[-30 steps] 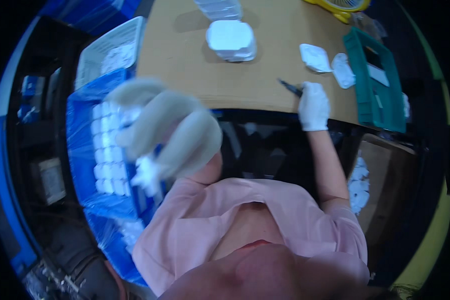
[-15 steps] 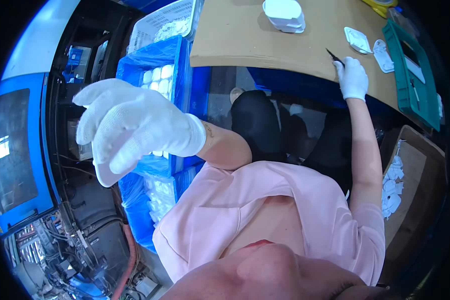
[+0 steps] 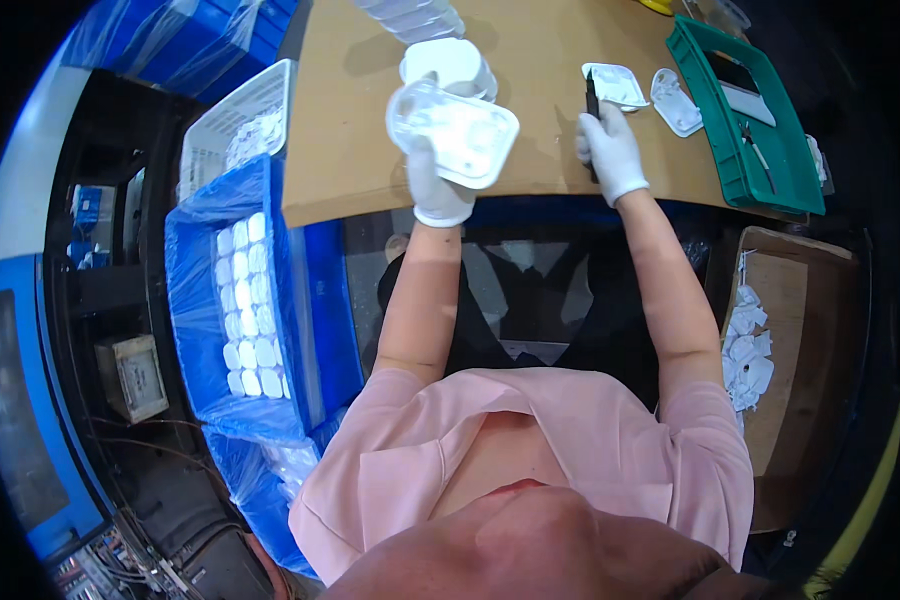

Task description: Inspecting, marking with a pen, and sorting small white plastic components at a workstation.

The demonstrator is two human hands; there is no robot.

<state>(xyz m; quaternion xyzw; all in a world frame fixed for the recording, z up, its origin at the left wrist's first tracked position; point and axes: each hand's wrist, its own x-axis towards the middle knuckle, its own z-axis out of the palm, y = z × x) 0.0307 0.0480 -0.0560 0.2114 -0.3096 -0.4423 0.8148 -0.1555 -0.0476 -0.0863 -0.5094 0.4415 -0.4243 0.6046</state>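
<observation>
My left hand (image 3: 436,190), in a white glove, grips a white plastic piece (image 3: 482,140), shaped like a shallow tray with rounded corners, above the table's near edge. My gloved right hand (image 3: 613,158) is closed around a slim black pen-like tool (image 3: 591,98), its tip pointing away from me; I cannot make out its kind. Just beyond the left hand sits a short pile of white plastic pieces (image 3: 444,62), with a taller stack (image 3: 413,18) behind it. Beside the right hand lie a white tray-like piece (image 3: 625,84) and another white piece (image 3: 676,104).
A green tray (image 3: 712,125) on the brown table (image 3: 340,130) holds pliers (image 3: 757,150) and a dark flat object. Left stands a blue plastic-lined crate (image 3: 195,330) with rows of white pieces, a white basket (image 3: 195,150) behind it. A cardboard box (image 3: 800,400) with white scraps stands right.
My left hand has swung from the far left to over the table, carrying the white plastic piece. The view has shifted; the right hand still holds the black tool, now pointing more straight ahead.
</observation>
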